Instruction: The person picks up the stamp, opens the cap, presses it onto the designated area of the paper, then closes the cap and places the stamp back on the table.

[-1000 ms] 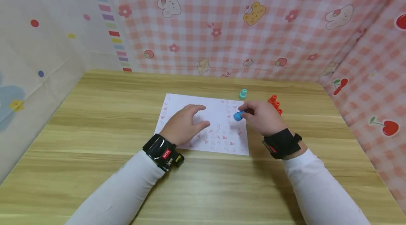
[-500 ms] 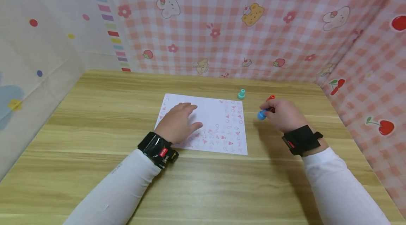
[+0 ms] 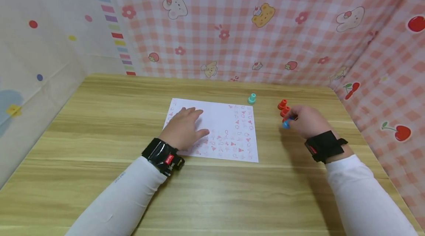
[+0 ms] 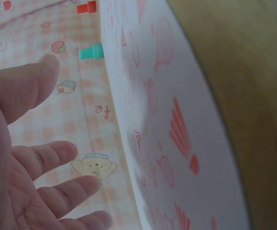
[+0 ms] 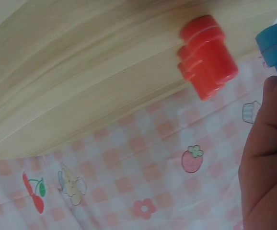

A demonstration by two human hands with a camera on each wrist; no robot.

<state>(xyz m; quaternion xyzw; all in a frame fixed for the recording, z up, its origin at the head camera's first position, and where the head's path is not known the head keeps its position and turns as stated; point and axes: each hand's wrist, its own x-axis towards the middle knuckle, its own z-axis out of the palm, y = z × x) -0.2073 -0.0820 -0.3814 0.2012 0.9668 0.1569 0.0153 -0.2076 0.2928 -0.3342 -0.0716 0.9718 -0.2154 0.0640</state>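
Note:
My right hand pinches a small blue stamp close over the table at the front of a row of red stamps. In the right wrist view the blue stamp shows its wide end away from the fingers, apart from the red stamps. Over the left part of a white sheet of paper hovers my left hand, thumb and fingers spread, holding nothing. Red and pink printed marks cover the sheet's right side and lower edge. Part of the paper is hidden under the left hand.
A teal stamp stands upright behind the paper's far right corner. The wooden table ends at a pink checked cloth at the back and right, and a white dotted cloth on the left.
My right hand has carried the blue stamp from over the paper's right edge rightward to the red stamps. My left hand has drifted slightly left, its fingers still spread.

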